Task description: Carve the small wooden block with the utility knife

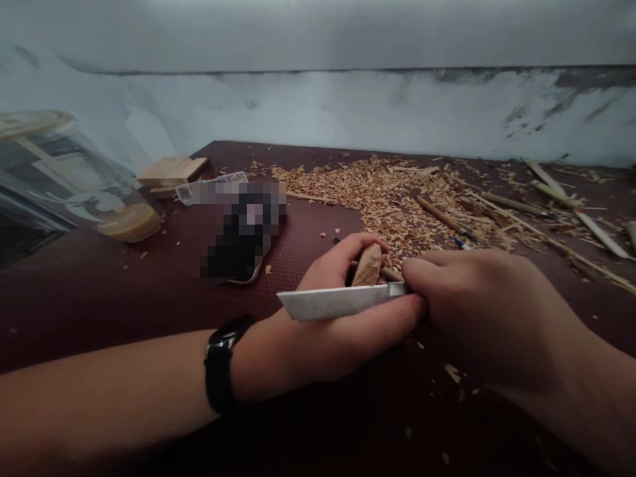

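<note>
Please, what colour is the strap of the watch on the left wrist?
The watch strap is black, best seen in the head view.

Head cam, facing fwd + down, close to fingers (355, 246).

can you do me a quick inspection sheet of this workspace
surface: dark red table, littered with scraps
job's things: knife, blade pointing left across the left grip, contact unclear; pale wood piece
clutter: heap of wood chips, wooden-handled tool, wood block, clear container with tan contents, pixelated dark object
grips: left grip closed around the wood piece; right grip closed on the knife's handle end
cables: nothing seen
surroundings: pale wall behind, dark stains at right
</note>
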